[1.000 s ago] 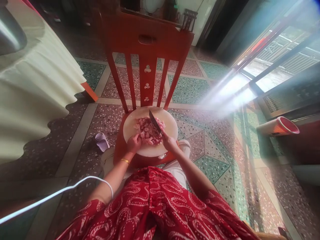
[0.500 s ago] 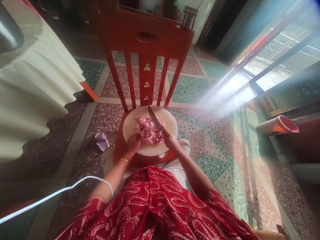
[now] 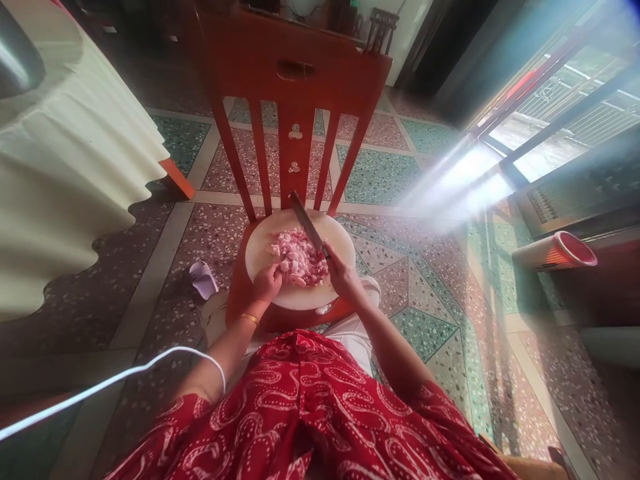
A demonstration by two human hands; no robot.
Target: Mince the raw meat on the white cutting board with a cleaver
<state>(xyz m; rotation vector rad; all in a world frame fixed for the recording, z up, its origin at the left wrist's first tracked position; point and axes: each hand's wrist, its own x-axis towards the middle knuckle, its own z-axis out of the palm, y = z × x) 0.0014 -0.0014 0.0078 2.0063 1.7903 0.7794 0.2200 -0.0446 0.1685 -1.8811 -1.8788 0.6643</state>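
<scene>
While gripped by the right hand, the knife (blade raised) points up-left.

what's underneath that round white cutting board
The cutting board rests on the seat of a red wooden chair. The seat is mostly covered; only its front edge shows.

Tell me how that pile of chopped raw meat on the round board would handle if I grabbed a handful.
The chopped meat looks wet and glossy, so probably slippery. It lies in small loose pieces on the round cutting board, so a handful would likely sag and shed bits. The left hand steadies it with fingertips, suggesting it slides easily.
</scene>
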